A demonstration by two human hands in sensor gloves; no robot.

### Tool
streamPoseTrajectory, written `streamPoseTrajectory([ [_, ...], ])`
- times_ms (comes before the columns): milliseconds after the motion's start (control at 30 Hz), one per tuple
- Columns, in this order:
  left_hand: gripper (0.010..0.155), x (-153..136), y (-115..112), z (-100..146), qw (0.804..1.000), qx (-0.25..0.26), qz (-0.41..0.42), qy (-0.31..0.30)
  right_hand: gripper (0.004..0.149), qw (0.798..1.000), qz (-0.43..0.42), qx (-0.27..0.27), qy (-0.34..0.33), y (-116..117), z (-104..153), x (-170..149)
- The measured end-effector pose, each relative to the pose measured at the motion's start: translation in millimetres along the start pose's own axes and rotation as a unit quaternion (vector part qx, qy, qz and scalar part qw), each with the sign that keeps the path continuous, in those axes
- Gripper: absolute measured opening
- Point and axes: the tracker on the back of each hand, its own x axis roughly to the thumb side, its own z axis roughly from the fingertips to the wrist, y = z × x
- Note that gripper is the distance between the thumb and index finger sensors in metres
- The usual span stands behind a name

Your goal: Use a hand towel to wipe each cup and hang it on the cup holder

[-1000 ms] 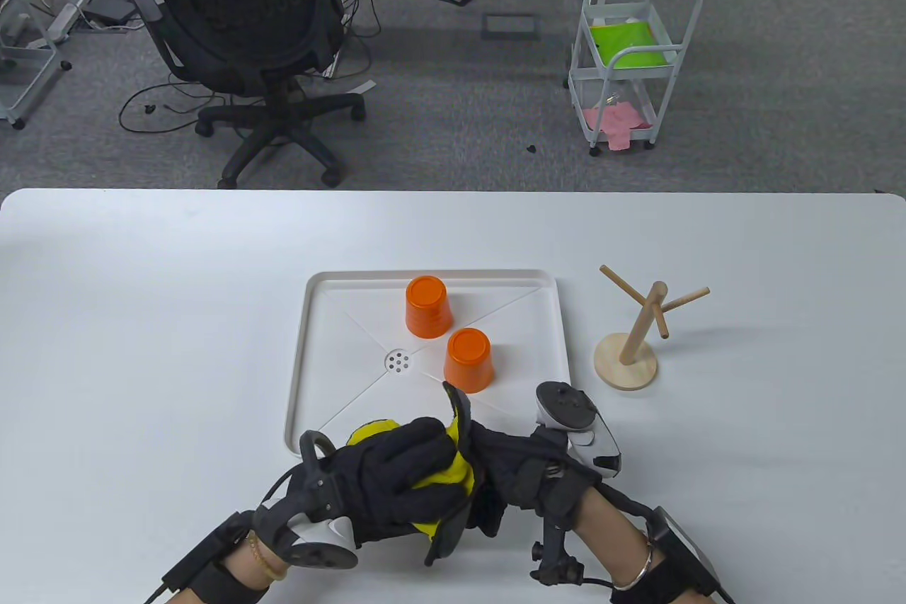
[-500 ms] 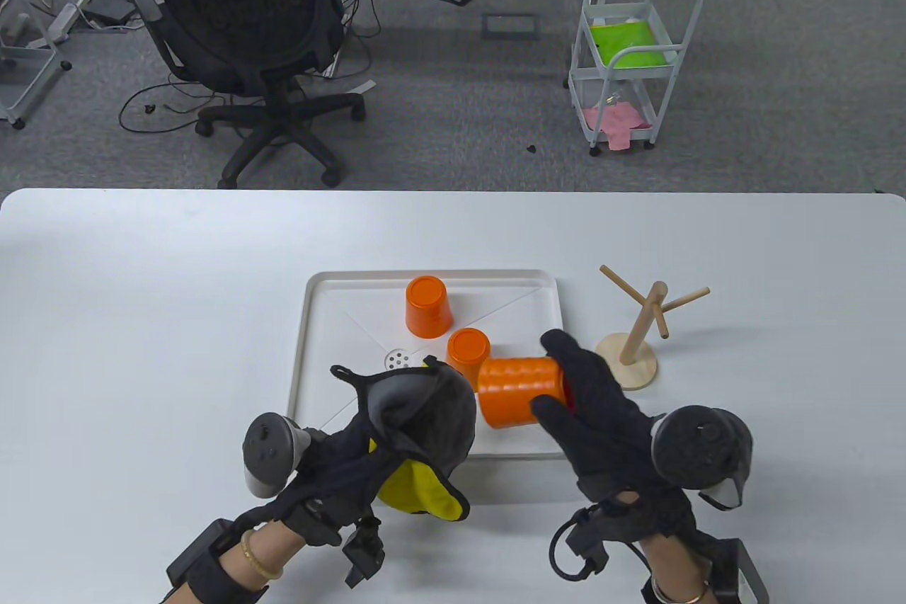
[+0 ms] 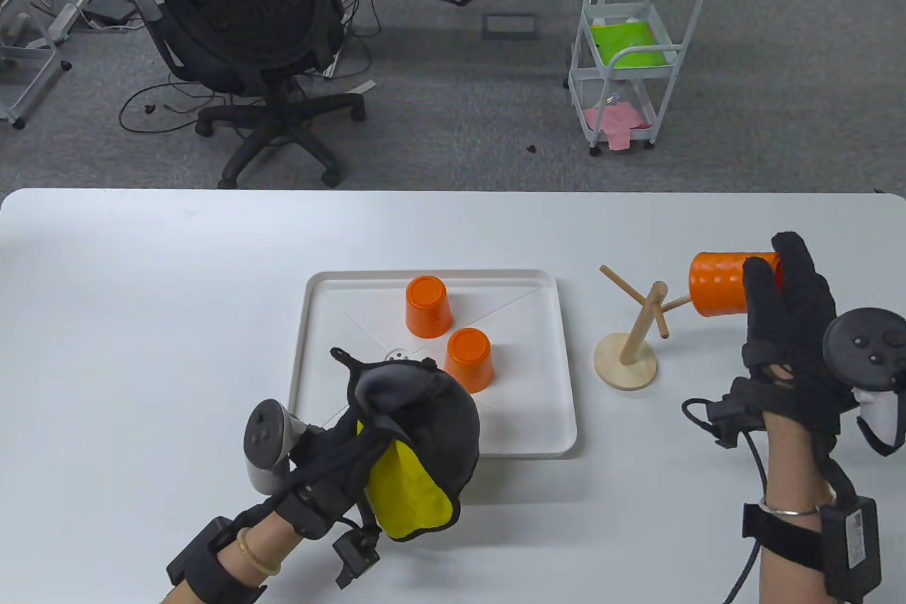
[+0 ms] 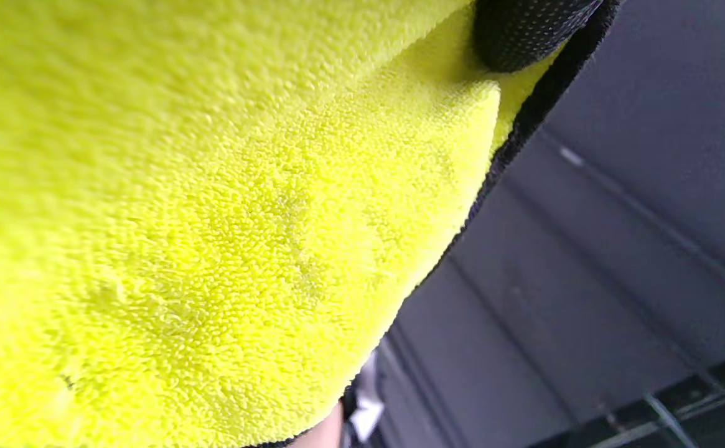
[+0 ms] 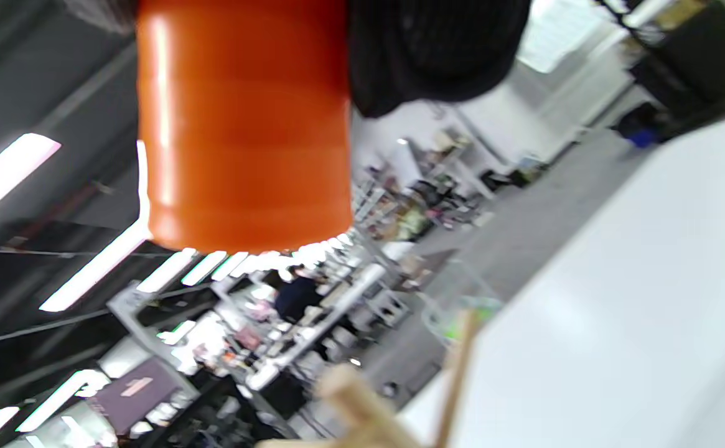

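Towel [image 3: 410, 462] bunched in left hand [image 3: 333, 448] hiding its fingers, right hand [image 3: 793, 321] gripping orange cup [image 3: 718, 282] covering holder's [image 3: 630, 335] peg tip.

Even, bright overhead light fills the table view, sharp throughout, with soft shadows under the cup holder [image 3: 626, 349] — glare-free. The right wrist view is motion-blurred, ceiling strip lights blown out. The left wrist view is crisp on the towel [image 4: 213, 218], background soft.

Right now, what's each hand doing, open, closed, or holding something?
Left hand: holds the hand towel.
Right hand: grips an orange cup at the cup holder.
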Motion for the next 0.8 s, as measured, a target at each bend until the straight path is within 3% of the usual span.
streamPoseTrajectory([
  [300,0.059,0.4,1.1,-1.3,1.0,0.0,0.003,0.006,0.07,0.991,-0.024,0.069,0.115,35.1,-48.4,-62.2],
  [800,0.059,1.0,3.9,-2.0,1.0,0.005,0.004,0.009,0.07,0.983,-0.053,0.13,0.122,88.1,-56.5,-80.9],
])
